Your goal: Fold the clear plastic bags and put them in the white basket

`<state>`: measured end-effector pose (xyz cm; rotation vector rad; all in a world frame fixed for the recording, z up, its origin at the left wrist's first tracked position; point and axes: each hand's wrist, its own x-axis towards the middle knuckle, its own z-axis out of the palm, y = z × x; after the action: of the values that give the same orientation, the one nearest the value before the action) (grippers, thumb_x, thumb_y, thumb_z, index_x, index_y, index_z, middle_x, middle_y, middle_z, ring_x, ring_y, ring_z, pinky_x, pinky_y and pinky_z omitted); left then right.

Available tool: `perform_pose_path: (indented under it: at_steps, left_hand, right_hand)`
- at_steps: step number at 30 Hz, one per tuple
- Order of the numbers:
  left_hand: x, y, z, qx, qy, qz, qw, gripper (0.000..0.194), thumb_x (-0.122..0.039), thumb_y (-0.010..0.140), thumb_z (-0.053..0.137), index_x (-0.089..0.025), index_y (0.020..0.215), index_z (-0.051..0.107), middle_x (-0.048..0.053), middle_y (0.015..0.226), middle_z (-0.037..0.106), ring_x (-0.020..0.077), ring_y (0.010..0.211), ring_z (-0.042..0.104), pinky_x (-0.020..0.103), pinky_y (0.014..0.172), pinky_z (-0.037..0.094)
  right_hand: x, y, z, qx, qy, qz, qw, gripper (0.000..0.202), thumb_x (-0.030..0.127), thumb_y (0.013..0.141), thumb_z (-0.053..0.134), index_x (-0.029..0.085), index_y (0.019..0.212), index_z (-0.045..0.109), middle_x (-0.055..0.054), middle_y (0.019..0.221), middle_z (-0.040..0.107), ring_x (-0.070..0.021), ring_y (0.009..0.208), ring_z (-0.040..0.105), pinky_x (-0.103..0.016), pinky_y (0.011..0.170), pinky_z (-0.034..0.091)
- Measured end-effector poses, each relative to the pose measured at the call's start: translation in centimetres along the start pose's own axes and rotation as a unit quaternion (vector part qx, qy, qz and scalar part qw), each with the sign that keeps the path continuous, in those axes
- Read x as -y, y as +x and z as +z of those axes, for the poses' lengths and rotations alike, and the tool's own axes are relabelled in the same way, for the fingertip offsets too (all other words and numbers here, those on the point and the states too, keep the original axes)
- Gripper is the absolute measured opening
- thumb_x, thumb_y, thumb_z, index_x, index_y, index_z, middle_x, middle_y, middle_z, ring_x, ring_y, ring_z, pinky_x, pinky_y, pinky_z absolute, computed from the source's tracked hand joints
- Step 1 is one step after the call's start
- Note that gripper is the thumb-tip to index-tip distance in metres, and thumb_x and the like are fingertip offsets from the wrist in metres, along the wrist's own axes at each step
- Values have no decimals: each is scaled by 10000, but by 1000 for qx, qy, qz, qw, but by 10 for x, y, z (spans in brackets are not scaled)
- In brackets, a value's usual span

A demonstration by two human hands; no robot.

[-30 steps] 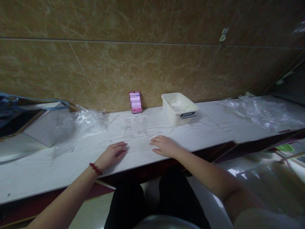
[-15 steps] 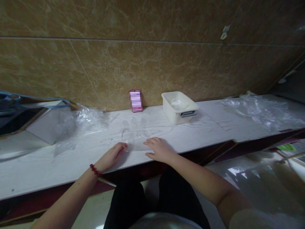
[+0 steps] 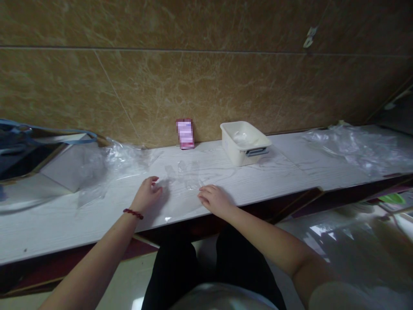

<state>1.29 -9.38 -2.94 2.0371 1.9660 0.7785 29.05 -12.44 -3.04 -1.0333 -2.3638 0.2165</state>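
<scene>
A clear plastic bag (image 3: 182, 196) lies flat on the white wood-grain counter (image 3: 271, 178), between my hands and close to the front edge. My left hand (image 3: 149, 193), with a dark red bead bracelet at the wrist, is just left of the bag. Its thumb and fingers are apart, and nothing shows between them. At the bag's right edge, my right hand (image 3: 215, 199) has its fingers drawn together on the thin film. The bag's outline is faint against the counter.
A phone (image 3: 185, 134) leans on the tiled wall. Right of it stands a cream plastic bin (image 3: 238, 150) with clear plastic inside. Clear plastic bags (image 3: 124, 161) lie beside a white box (image 3: 75, 165) at left. More clear plastic (image 3: 361, 146) is piled at right.
My left hand has moved left and away from me, off the bag, and its fingers have opened. My right hand's fingers have drawn together at the bag's right edge.
</scene>
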Motion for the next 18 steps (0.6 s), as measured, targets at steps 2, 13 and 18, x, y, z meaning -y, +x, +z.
perform_pose_path:
  at_steps: [2,13,18]
  left_hand:
    - [1,11,6,20,40,-4,999,518,-373,635,513,-113,1076,437,123,1021,532,207,875,544,316,760,441]
    - [-18,23,5,16,82,-53,995,243,-344,727,394,-183,806,558,49,760,627,162,692,572,249,635,415]
    - [-26,22,7,11,83,-35,996,252,-382,719,393,-181,710,545,41,689,609,157,631,549,246,575,388]
  right_hand:
    - [2,-1,-1,-2,7,-3,1000,146,200,769,494,179,847,616,-38,990,578,-142,970,461,-280,872,350]
    - [6,-4,-8,2,51,-8,999,182,285,764,505,189,885,600,-49,983,572,-139,972,455,-286,859,339]
    - [9,19,-12,-13,64,-2,998,275,336,769,480,180,988,533,-45,990,561,-147,968,451,-293,879,320]
